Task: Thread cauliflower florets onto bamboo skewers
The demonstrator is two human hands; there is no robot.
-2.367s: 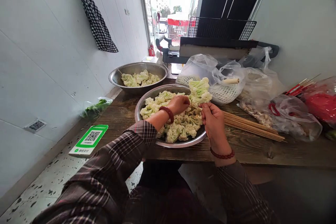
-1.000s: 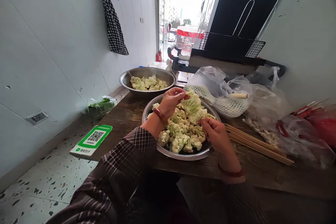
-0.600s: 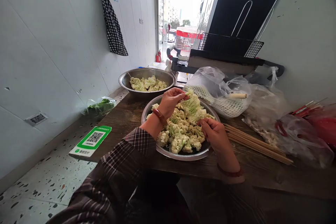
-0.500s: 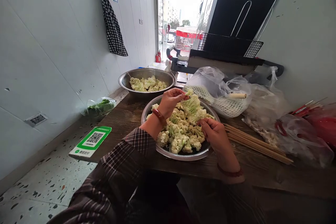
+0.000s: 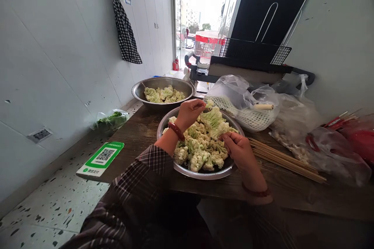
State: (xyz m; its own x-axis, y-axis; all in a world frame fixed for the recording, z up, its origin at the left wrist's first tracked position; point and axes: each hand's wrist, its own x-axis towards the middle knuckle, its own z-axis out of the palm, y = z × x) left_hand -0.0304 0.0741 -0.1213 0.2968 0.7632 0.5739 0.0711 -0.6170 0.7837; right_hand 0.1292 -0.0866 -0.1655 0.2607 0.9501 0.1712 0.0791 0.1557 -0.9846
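Note:
Between my two hands a pale green-white piece of cauliflower point(image 5: 213, 119) is held up over a metal bowl point(image 5: 196, 175). My left hand point(image 5: 189, 113) is closed in a pinch at its upper left edge. At its lower right, my right hand point(image 5: 237, 146) grips it with thumb and fingers; whether a skewer is also in these fingers I cannot tell. Heaped in the bowl below are many cauliflower florets point(image 5: 197, 149). A bundle of thin bamboo skewers point(image 5: 288, 159) lies on the table, just right of the bowl.
Behind stands a second metal bowl point(image 5: 137, 95) with cauliflower and thin sticks. Plastic bags point(image 5: 292, 113) and a white mesh-wrapped bundle point(image 5: 254, 118) crowd the right side. A green QR-code card point(image 5: 103, 157) lies at the table's left edge. A wire grill basket point(image 5: 282, 54) stands at the back.
Both hands keep their hold on the cauliflower piece, almost in place. The camera view has shifted very slightly.

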